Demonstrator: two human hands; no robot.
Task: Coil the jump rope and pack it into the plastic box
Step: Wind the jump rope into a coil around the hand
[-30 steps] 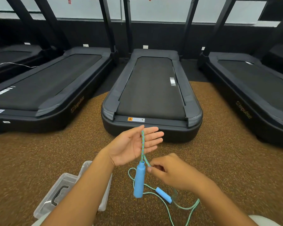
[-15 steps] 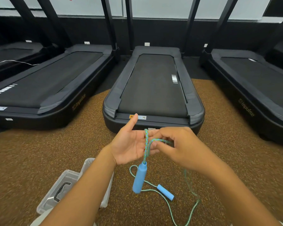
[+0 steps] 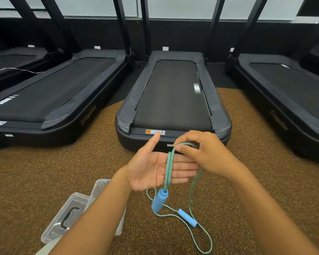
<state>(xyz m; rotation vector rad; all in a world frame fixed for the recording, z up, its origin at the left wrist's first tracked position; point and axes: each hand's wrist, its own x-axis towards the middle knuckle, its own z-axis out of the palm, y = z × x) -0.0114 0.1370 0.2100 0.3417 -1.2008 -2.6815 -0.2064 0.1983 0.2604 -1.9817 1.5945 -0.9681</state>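
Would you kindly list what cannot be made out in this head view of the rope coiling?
- Plastic box: its inside is hidden behind the left forearm.
- Rope behind the left hand: how many turns, hidden by the fingers.
- Right hand: fingertips gripping the rope hidden by its own knuckles.
- Box lid: cut by the forearm.

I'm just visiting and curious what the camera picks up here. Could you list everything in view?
treadmills: at least four, black, in a row ahead
floor: one, speckled brown, under everything
plastic box: one, clear, on the floor lower left, partly behind the left arm
lid: one, clear with a dark handle, beside the box
jump rope: one, teal cord, looped over the left palm, the rest trailing to the floor
rope handles: two, blue, one hanging, one on the floor
left hand: open, palm up
right hand: pinching the cord
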